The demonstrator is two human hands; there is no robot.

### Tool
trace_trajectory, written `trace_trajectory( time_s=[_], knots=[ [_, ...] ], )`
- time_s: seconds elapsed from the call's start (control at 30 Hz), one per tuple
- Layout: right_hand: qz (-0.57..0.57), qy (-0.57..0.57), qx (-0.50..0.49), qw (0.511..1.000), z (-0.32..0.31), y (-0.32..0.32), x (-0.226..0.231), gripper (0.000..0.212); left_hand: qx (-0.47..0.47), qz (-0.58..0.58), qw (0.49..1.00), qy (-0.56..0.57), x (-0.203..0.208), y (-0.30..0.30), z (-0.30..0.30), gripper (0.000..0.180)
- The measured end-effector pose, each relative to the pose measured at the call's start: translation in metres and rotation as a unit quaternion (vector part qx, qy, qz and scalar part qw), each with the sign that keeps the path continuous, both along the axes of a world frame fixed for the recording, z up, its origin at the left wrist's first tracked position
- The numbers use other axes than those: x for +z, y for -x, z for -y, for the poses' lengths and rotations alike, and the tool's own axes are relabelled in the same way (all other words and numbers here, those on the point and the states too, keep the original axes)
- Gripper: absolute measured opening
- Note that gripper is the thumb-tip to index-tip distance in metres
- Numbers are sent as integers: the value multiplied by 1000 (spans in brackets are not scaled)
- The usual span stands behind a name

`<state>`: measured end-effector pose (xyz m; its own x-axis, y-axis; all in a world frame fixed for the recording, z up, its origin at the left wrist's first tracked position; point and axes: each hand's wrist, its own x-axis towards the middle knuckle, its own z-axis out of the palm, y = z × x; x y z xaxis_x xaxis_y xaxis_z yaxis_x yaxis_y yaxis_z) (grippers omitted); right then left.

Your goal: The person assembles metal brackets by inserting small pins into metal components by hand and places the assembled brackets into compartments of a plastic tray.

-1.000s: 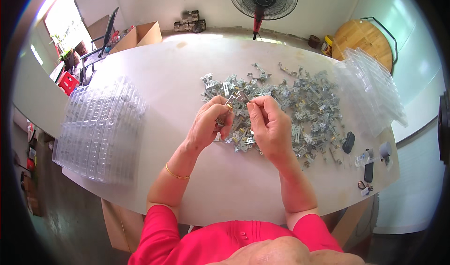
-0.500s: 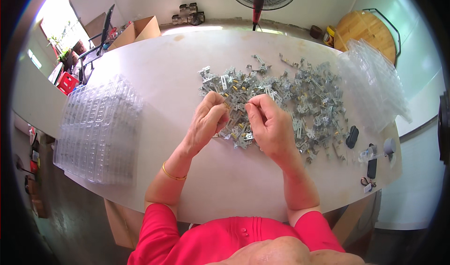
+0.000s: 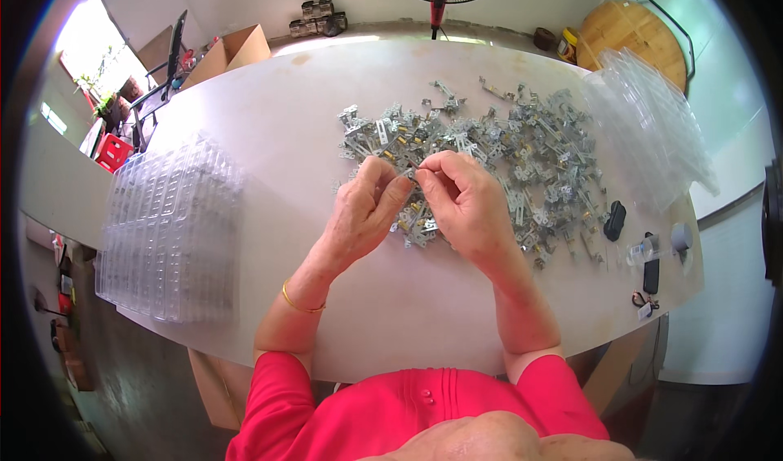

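Observation:
A wide heap of small silvery metal hardware pieces [image 3: 555, 163], some with brass-coloured parts, lies across the middle of the table. Over its near left portion my left hand [image 3: 365, 208] is closed, thumb against fingers, on a small metal piece [image 3: 410, 173]. My right hand [image 3: 466, 208] pinches at the same spot, its fingertips meeting those of the left. Most of the piece is hidden by the fingers, so its exact kind does not show. A yellow bangle [image 3: 300, 300] circles my left wrist.
Stacked clear plastic trays [image 3: 167, 233] stand on the table's left, and more clear plastic sheets or trays [image 3: 652, 135] lie at the right. Near the right edge are a black case [image 3: 615, 220], a grey tape roll [image 3: 682, 237] and keys [image 3: 646, 304]. A fan [image 3: 438, 13] stands beyond.
My hands, apart before, have come together so their fingertips meet at the small metal piece. The whole view has shifted slightly, with the far table edge higher in the picture.

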<state>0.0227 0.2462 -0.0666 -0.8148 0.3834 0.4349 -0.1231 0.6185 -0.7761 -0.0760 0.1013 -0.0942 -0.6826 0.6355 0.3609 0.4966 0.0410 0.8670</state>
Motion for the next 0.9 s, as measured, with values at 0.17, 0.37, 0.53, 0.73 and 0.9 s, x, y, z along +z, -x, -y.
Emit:
trace_trajectory(
  time_s=[0.17, 0.37, 0.53, 0.73, 0.9],
  knots=[
    [-109, 12, -26, 994, -4, 5, 1, 6, -17, -23, 999, 32, 2, -4, 0, 20],
    [-72, 125, -20, 989, -3, -3, 7, 7, -28, 346, 932, -100, 9, 10, 9, 23],
    [-13, 81, 6, 997, 0, -3, 5, 9, -56, 385, 908, -158, 9, 13, 10, 26],
    [17, 64, 9, 998, 1, -3, 7, 9, -57, 371, 916, -143, 8, 11, 8, 26],
    [23, 54, 10, 998, 1, -2, 7, 10, -54, 340, 928, -143, 1, 12, 7, 24]
  ],
)
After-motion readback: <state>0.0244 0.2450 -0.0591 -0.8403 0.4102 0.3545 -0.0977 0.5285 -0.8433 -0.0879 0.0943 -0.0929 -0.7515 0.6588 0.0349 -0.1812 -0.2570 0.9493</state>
